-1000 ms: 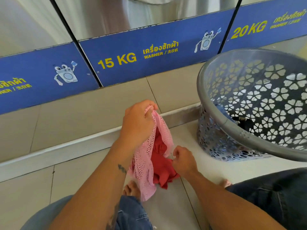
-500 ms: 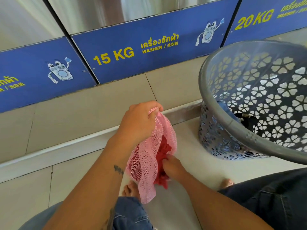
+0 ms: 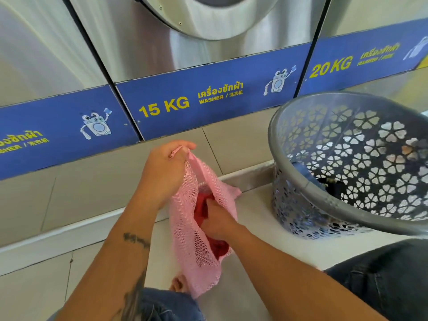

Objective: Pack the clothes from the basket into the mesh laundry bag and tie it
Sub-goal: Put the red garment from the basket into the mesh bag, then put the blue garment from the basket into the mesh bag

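Observation:
A pink mesh laundry bag [image 3: 196, 253] hangs in front of me above the tiled floor. My left hand [image 3: 164, 172] grips its top edge and holds the mouth up. My right hand [image 3: 217, 220] is pushed into the bag's opening, its fingers curled on a red garment [image 3: 217, 247] that shows through the mesh. To the right stands a grey plastic basket [image 3: 308, 184] with flower-shaped cut-outs, tilted toward me. Dark clothes [image 3: 333, 184] lie at its bottom, partly hidden by the rim.
Steel washers with blue "15 KG" [image 3: 164, 107] and "20 KG" [image 3: 331, 66] panels stand on a tiled step [image 3: 69, 181] straight ahead. My jeans-clad knees [image 3: 382, 286] and bare toes [image 3: 178, 283] are at the bottom of the view.
My right hand has pushed the red garment from the bag's mouth deeper inside. My left hand has kept hold of the bag's top edge. The view has tilted upward.

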